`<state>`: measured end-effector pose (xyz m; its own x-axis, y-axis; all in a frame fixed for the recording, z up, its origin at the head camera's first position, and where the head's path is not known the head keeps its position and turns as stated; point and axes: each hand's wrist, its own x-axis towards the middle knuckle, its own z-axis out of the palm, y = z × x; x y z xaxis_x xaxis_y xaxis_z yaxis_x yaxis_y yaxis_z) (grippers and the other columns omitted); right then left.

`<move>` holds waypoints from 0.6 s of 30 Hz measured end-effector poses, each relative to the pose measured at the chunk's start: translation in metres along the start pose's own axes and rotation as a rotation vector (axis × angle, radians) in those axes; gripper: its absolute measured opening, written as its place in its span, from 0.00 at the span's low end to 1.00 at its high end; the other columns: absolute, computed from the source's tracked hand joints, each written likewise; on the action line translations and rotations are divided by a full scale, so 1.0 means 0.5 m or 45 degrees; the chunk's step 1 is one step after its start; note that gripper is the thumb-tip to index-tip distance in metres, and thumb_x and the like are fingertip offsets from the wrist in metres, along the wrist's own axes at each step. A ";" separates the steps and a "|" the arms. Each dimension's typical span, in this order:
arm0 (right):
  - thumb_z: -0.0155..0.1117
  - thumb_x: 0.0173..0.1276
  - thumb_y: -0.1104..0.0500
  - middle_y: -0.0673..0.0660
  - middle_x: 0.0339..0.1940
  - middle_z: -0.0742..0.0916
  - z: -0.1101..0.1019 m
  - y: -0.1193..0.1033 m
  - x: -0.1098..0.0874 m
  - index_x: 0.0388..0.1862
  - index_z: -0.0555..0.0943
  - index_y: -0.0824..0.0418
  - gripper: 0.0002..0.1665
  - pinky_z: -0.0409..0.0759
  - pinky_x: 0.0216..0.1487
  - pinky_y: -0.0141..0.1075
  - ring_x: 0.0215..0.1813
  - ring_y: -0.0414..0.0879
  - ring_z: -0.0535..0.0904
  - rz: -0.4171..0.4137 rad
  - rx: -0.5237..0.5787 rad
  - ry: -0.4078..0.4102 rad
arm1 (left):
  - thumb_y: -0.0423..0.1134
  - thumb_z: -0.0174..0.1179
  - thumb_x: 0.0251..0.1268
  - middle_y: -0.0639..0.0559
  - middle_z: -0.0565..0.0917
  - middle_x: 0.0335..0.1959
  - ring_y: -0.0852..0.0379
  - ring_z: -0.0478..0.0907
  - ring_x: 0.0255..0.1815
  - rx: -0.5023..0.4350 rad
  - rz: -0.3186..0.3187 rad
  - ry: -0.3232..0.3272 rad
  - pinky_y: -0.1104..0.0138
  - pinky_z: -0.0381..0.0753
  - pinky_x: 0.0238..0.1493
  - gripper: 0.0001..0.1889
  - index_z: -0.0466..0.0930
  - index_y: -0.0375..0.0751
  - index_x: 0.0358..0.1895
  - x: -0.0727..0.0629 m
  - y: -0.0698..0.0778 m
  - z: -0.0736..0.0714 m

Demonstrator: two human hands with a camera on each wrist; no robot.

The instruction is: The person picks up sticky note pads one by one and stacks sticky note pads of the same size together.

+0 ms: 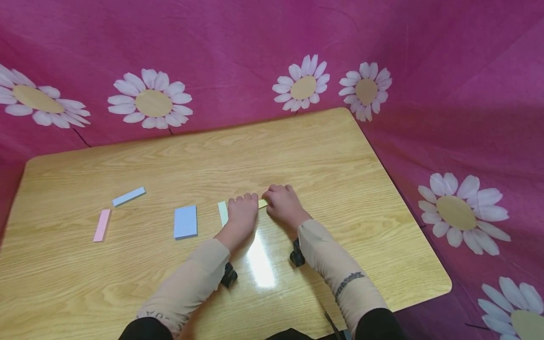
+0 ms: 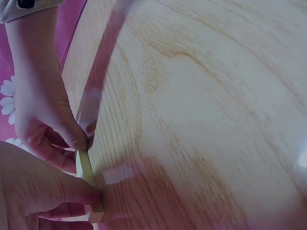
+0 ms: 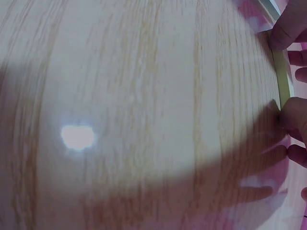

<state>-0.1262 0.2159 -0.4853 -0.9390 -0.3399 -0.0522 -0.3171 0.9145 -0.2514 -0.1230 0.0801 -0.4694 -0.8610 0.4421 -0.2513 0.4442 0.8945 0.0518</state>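
Observation:
Both hands pinch a narrow yellow strip-shaped sticky-note pad (image 1: 262, 203) that lies on the wooden table (image 1: 306, 151). My left hand (image 1: 243, 213) has thumb and fingers at its left end, while the right hand (image 1: 285, 204) grips the other end. Between the two thumbs, the strip's yellow middle (image 2: 86, 171) shows in the left wrist view. Just left of the left hand, a pale green strip pad (image 1: 223, 213) stands angled, partly covered by that hand. A larger blue sticky-note pad (image 1: 185, 222) lies further left.
Toward the table's left side lie a light blue strip (image 1: 129, 196) and a pink strip (image 1: 101, 225), apart from each other. A magenta cloth (image 1: 229, 56) with white flowers hangs behind the table and along its right side. Small black cameras sit at both wrists.

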 end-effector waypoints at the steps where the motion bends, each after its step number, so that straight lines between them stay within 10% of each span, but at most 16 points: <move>1: 0.57 0.49 0.64 0.51 0.37 0.80 0.000 0.000 0.000 0.40 0.82 0.56 0.17 0.63 0.52 0.50 0.43 0.48 0.76 0.014 0.003 -0.008 | 0.30 0.45 0.64 0.44 0.76 0.36 0.48 0.74 0.35 0.004 -0.003 0.014 0.56 0.71 0.39 0.08 0.71 0.37 0.44 -0.001 0.000 -0.001; 18: 0.63 0.47 0.59 0.49 0.26 0.76 0.002 0.003 -0.011 0.38 0.78 0.56 0.16 0.55 0.58 0.57 0.37 0.45 0.74 0.049 0.063 -0.036 | 0.27 0.46 0.63 0.43 0.71 0.34 0.50 0.73 0.33 -0.157 -0.014 0.002 0.61 0.77 0.26 0.09 0.77 0.33 0.39 -0.003 0.001 -0.015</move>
<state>-0.1215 0.2190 -0.4866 -0.9461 -0.3112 -0.0903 -0.2729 0.9154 -0.2958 -0.1235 0.0805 -0.4618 -0.8661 0.4322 -0.2510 0.4009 0.9007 0.1676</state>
